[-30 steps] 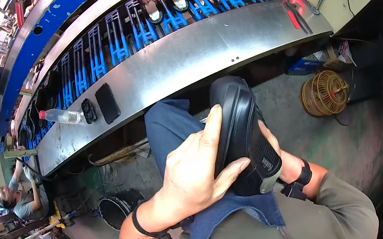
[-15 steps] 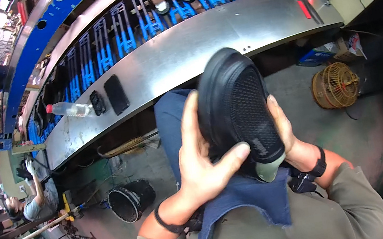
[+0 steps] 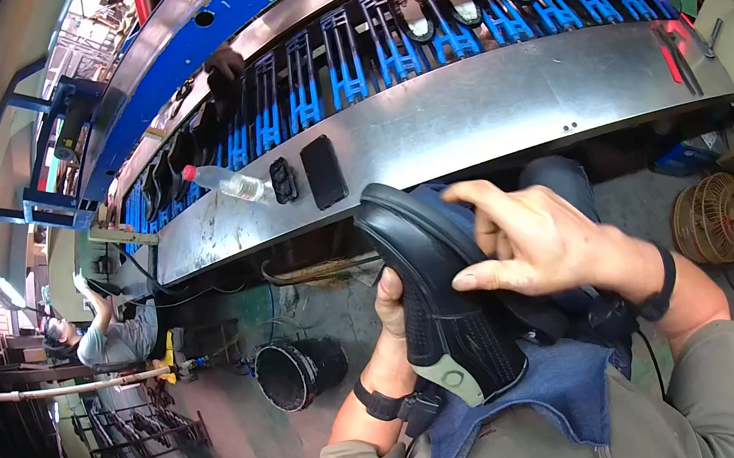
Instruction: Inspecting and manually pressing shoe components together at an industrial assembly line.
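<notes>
A black shoe (image 3: 426, 263) is held over my lap, its toe pointing up and away and its side turned into view. Pale green material covers the heel end (image 3: 455, 377). My left hand (image 3: 389, 313) is closed around the shoe's left side, with the thumb showing and the other fingers hidden behind. At the right edge of the thick sole is my right hand (image 3: 539, 239), its index finger raised and spread from the thumb. That thumb's tip overlaps the shoe; how firmly it touches, I cannot tell.
Beyond my knees runs a metal ledge (image 3: 463, 106) bearing a phone (image 3: 323, 171), a small black case (image 3: 283, 181), a bottle (image 3: 228, 183) and red-handled pliers (image 3: 677, 63). Shoes sit on blue racks behind. A black bucket (image 3: 299, 373) and wicker basket (image 3: 715, 217) stand below; a person (image 3: 118, 334) works left.
The shoe has turned from showing its sole to showing its side, and its toe has swung left. My right hand has moved up off the heel area to the sole's edge. The view has shifted.
</notes>
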Demonstrator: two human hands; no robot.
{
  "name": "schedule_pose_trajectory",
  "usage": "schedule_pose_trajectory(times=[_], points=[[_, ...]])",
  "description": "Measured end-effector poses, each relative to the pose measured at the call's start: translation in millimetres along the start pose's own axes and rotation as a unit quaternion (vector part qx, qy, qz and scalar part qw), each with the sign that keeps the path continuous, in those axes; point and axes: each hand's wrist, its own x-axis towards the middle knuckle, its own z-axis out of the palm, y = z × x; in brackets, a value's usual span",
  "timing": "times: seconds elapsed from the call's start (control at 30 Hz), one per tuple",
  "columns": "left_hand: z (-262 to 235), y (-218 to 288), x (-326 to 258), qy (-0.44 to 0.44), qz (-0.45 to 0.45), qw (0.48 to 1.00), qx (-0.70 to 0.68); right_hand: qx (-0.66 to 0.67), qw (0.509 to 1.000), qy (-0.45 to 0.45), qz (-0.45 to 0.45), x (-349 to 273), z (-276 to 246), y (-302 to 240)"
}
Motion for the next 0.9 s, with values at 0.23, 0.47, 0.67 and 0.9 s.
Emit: schedule_pose_trajectory(times=[0.23,0.47,0.67,0.9], points=[[32,28,6,0.01,0.154,0.933,0.326,0.021,0.992,-0.072,-0.099,6,-10,4],[45,33,6,0.052,0.182,0.839,0.51,-0.159,0.979,-0.092,-0.093,-1,-5,-23],[52,30,2,0.033,0.235,0.845,0.48,0.085,0.986,-0.1,-0.1,8,-17,10],[39,23,8,0.065,0.197,0.809,0.551,-0.075,0.995,-0.05,-0.052,-5,-4,-12]])
